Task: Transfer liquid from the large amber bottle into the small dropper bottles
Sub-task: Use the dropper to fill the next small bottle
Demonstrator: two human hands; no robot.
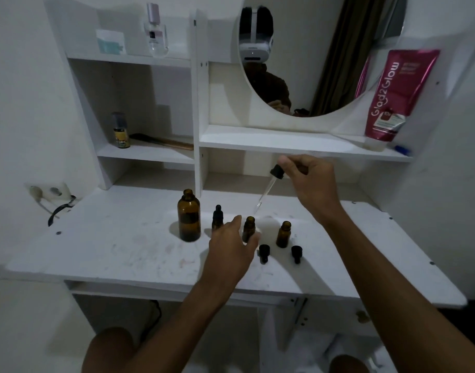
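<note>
The large amber bottle (189,215) stands uncapped on the white desk (117,251). To its right is a small bottle with a black dropper cap (217,217). My left hand (231,246) holds the open middle small bottle (249,228) low down, between thumb and fingers. Another open small bottle (284,234) stands further right. Two black caps (264,251) (296,253) lie in front of them. My right hand (309,181) pinches the black bulb of a glass dropper (268,188), whose tip hangs just above the middle bottle's mouth.
Shelves rise behind the desk, with a low shelf edge (298,146) right above my right hand. A pink tube (392,95) leans at the right and a round mirror (311,55) sits above. A wall socket with a cable (53,195) is at the left.
</note>
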